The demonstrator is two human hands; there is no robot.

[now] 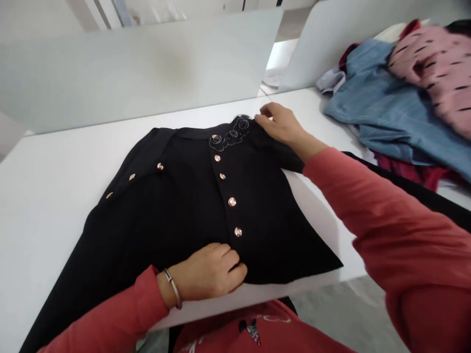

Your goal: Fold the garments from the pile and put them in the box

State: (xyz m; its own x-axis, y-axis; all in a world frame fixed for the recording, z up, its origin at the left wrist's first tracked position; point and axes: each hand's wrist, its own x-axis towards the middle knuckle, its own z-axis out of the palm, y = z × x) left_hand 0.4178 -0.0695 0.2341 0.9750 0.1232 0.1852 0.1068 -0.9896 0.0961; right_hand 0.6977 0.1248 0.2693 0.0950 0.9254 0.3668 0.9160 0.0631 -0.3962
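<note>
A black jacket (184,196) lies spread on the white table, its sleeves reaching out to the left and right. Gold buttons (231,201) run down its front, and several more sit on its left side. Dark flower trim with silvery outlines (233,134) decorates the collar. My left hand (211,270), wearing a bracelet (172,288), is closed on the jacket's bottom hem near the front opening. At the top right, my right hand (278,122) rests on the jacket's shoulder with fingers curled, their tips partly beyond the fabric edge; whether they pinch it is unclear.
A heap of clothes lies on the right of the table (55,206), with a blue denim garment (368,93) and a pink patterned one (437,73). A pale upright panel (140,68) borders the back, with a gap toward its right end.
</note>
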